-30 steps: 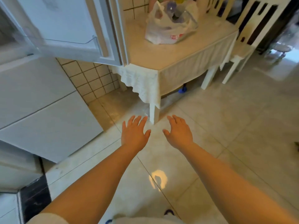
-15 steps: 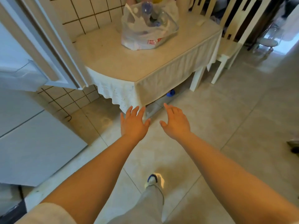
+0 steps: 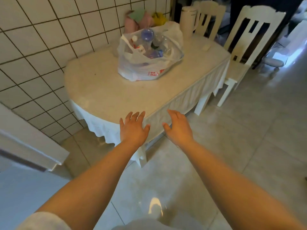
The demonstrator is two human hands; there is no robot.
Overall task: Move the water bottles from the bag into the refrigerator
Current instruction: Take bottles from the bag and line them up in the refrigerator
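- Your left hand (image 3: 133,128) and right hand (image 3: 178,127) both reach forward with fingers spread and relaxed, holding nothing; they hover at the near edge of the table (image 3: 106,90), over its white skirt.
- The plastic bag (image 3: 146,63) sits on the tabletop at twelve o'clock from your hands, well apart from them, its mouth gaping toward you.
- The water bottles (image 3: 147,34) are still inside the bag, several clear ones jumbled together; an exact count cannot be made out.
- The refrigerator door (image 3: 33,146) shows only as a white panel at about eight o'clock; no shelf is visible, so whether any bottle is already stored cannot be told.
- By my judgement the task is at its beginning or between trips: no bottle is in hand, and every bottle seen is left to carry.
- Next you likely need to lean across the table to reach the bag's opening.
- A white kettle (image 3: 188,19) stands behind the bag at one o'clock, with two chairs (image 3: 249,39) beyond.
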